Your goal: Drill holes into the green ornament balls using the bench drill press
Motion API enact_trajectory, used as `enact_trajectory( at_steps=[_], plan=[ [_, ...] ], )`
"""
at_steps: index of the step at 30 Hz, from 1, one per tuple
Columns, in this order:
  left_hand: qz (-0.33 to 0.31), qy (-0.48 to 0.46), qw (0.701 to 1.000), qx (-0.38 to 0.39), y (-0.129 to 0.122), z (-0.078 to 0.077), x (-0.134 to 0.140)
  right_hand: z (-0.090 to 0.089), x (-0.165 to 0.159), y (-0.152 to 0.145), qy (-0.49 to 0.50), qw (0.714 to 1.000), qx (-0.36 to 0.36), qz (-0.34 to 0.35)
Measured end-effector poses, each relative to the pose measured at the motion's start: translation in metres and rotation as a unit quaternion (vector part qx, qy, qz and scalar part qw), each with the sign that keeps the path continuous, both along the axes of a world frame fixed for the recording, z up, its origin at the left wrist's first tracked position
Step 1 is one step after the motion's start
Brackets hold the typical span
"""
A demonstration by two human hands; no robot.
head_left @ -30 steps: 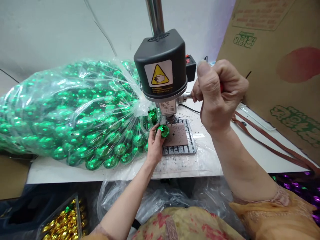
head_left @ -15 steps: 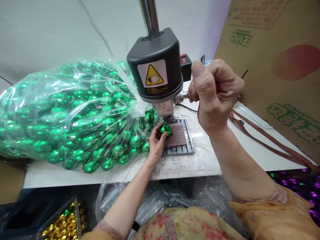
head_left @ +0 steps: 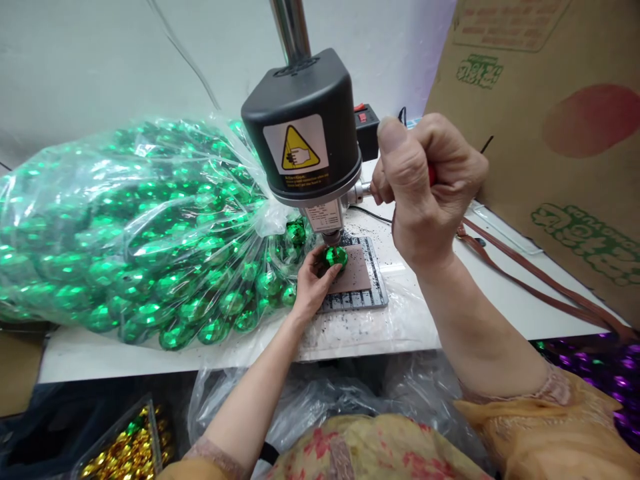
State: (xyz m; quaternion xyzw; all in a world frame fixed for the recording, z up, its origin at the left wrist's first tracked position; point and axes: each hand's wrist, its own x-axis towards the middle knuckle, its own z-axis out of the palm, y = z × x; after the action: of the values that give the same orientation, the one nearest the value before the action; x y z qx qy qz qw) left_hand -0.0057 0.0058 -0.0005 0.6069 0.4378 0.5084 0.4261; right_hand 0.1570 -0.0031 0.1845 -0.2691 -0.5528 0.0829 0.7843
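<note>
My left hand (head_left: pixel 314 279) is closed on a shiny green faceted ball (head_left: pixel 336 257), its thumb in front. The ball sits right below the chuck (head_left: pixel 331 238) of a small black drill press (head_left: pixel 303 127); whether a bit touches it is too small to tell. Under the ball lies a brown pad (head_left: pixel 356 270) on the slotted metal base (head_left: pixel 379 283). Raised on the right, my right hand (head_left: pixel 430 190) is wrapped round the press's lever handle (head_left: pixel 367 190), with a bit of red grip (head_left: pixel 432 175) showing between the fingers.
A large clear bag of green balls (head_left: pixel 135 233) fills the table's left side. Dark shavings lie around the base. A big cardboard box (head_left: pixel 525 173) and a brown strap (head_left: pixel 530 283) are at right. Below the edge stand gold balls (head_left: pixel 123 457) and purple balls (head_left: pixel 625 383).
The green ball and my left fingers have shifted slightly right, bringing the ball more squarely under the chuck. My right hand keeps its hold on the lever. The camera view has moved a little.
</note>
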Motion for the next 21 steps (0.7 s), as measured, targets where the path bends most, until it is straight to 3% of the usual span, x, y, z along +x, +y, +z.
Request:
enact_trajectory(
  at_steps=[6,13,21],
  plan=[
    [-0.010,0.112,0.992,0.051,-0.008,0.008,0.002,-0.001,0.000,0.001,0.025,0.999,0.004,0.023],
    [-0.015,0.125,0.992,0.029,-0.011,0.010,0.004,0.001,-0.001,-0.002,0.038,0.999,0.004,0.029],
    [-0.017,0.123,0.991,0.049,-0.012,0.008,0.004,-0.018,-0.005,-0.003,0.030,0.998,0.059,0.012]
  ],
)
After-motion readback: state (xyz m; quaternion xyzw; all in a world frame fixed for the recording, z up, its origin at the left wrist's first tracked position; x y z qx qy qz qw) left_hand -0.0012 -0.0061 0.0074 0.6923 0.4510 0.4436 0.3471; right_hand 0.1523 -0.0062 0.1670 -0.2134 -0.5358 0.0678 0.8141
